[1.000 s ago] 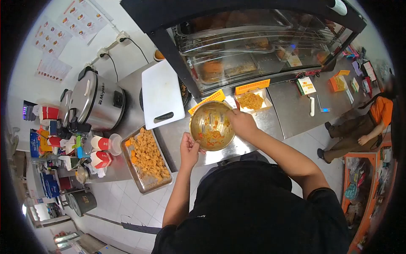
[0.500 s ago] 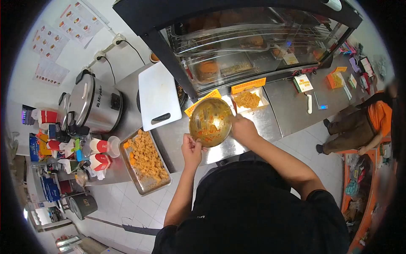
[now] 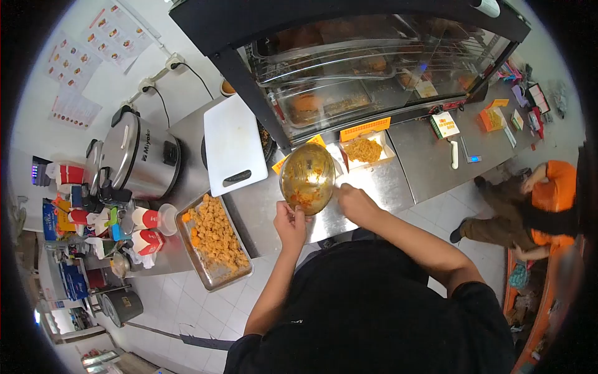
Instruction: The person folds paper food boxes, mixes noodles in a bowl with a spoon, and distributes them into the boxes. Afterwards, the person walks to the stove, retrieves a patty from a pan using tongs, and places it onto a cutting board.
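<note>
A metal mixing bowl (image 3: 305,177), its inside smeared with orange-red sauce, is tilted over the steel counter. My left hand (image 3: 291,224) pinches its lower rim. At the bowl's right side, my right hand (image 3: 356,204) is closed around a utensil with a white handle (image 3: 341,180); its working end is hard to make out. Just beyond is an open paper box (image 3: 387,149) with an orange patterned lid, holding yellow noodles (image 3: 363,150). Another orange patterned lid (image 3: 316,139) shows partly behind the bowl.
A tray of fried pieces (image 3: 245,274) overhangs the counter's front edge at left. Nearby are a white cutting board (image 3: 237,143) and a large cooker (image 3: 142,153). A glass display warmer (image 3: 324,81) stands behind. A person in orange (image 3: 551,187) is at right.
The bowl has tilted a little more, and my left hand has shifted slightly right with it. My right hand has moved slightly down and left. The person at right has turned.
</note>
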Available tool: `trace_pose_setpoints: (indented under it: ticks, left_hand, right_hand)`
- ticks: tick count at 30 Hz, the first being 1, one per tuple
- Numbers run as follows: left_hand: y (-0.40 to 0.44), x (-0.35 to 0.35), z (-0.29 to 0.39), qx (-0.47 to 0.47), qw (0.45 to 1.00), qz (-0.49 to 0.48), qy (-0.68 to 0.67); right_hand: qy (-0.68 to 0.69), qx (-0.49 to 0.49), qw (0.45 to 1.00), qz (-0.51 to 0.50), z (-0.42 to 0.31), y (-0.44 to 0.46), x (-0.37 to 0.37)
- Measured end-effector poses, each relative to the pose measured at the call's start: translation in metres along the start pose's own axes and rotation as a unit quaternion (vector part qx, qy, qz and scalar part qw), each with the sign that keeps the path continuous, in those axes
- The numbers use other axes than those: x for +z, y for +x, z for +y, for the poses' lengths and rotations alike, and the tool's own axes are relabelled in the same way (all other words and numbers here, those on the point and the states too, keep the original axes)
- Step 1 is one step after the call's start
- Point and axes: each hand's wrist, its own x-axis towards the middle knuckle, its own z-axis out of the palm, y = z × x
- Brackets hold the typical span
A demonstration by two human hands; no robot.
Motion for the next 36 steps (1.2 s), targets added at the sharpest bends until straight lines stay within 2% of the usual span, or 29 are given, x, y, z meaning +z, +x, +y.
trace_pose_setpoints:
  ticks: [1,2,3,5,7,8,11,12,15,16,17,18,20,21,22,25,31,32,33,34,35,36]
  left_hand:
    - [0.000,0.002,0.001,0.004,1.000,0.002,-0.013]
    - [-0.002,0.002,0.001,0.005,1.000,0.002,-0.024]
    - [-0.004,0.001,0.003,0.009,0.999,0.001,-0.034]
    - [-0.004,0.002,0.005,0.005,0.999,0.011,-0.036]
    - [-0.001,0.002,0.006,0.005,0.998,0.031,-0.046]
    - [0.000,0.002,0.007,0.006,0.997,0.045,-0.054]
    - [0.000,-0.001,0.002,0.012,0.998,0.037,-0.042]
    - [0.000,-0.003,0.001,0.016,0.999,0.026,-0.030]
    - [-0.003,0.007,0.006,0.033,0.998,0.045,-0.004]
    - [-0.006,0.014,0.003,0.032,0.998,0.055,-0.005]
    - [-0.011,0.022,-0.002,0.030,0.997,0.066,-0.005]
    - [-0.014,0.026,-0.002,0.027,0.997,0.076,-0.005]
    - [-0.016,0.027,-0.003,0.101,0.985,0.077,0.115]
    - [-0.017,0.025,-0.003,0.137,0.972,0.076,0.175]
    - [-0.020,0.022,-0.013,0.122,0.969,0.074,0.204]
    - [-0.020,0.020,-0.017,0.090,0.970,0.097,0.204]
    - [-0.026,-0.006,-0.006,0.028,0.981,0.181,0.058]
    - [-0.032,-0.019,-0.012,0.037,0.969,0.179,0.167]
    - [-0.038,-0.031,-0.020,0.052,0.945,0.178,0.270]
    - [-0.041,-0.034,-0.015,0.061,0.943,0.206,0.254]
    - [-0.039,-0.033,-0.011,0.075,0.941,0.235,0.233]
    - [-0.042,-0.039,-0.021,0.059,0.951,0.242,0.183]
  right_hand:
    - [0.008,0.001,1.000,0.022,-0.001,0.003,-0.005]
    - [-0.054,-0.002,0.995,0.083,0.005,0.008,-0.008]
    - [-0.073,0.042,0.994,0.071,-0.003,0.011,-0.022]
    - [-0.078,-0.001,0.997,0.019,0.015,0.007,0.012]
    - [0.001,-0.145,0.989,0.031,0.006,0.007,0.011]
    - [0.034,-0.169,0.982,0.075,0.005,0.003,0.007]
    - [-0.022,0.048,0.998,0.044,-0.009,0.012,-0.024]
    - [-0.027,0.070,0.997,0.015,-0.011,0.012,-0.027]
    - [0.051,0.050,0.997,-0.023,-0.005,-0.002,0.025]
    - [0.116,0.019,0.993,0.010,-0.020,-0.003,0.025]
    - [0.172,0.008,0.985,-0.010,-0.029,-0.007,0.021]
    - [0.250,0.074,0.963,-0.065,-0.039,-0.003,0.018]
    - [0.430,0.187,0.871,-0.143,-0.048,0.002,0.009]
    - [0.529,0.235,0.798,-0.167,-0.053,0.002,0.002]
    - [0.616,0.277,0.713,-0.187,-0.055,0.004,-0.003]
    - [0.707,0.274,0.632,-0.163,-0.055,0.006,-0.010]
    - [0.700,0.223,0.670,-0.106,-0.031,0.019,-0.036]
    - [0.634,0.209,0.737,-0.101,-0.014,0.022,-0.031]
    - [0.476,0.127,0.870,0.003,0.004,0.024,-0.009]
    - [0.286,0.036,0.950,0.115,0.018,0.024,0.012]
    - [0.148,0.004,0.979,0.138,0.023,0.024,0.015]
    - [-0.008,-0.006,0.998,0.060,0.044,0.027,0.039]
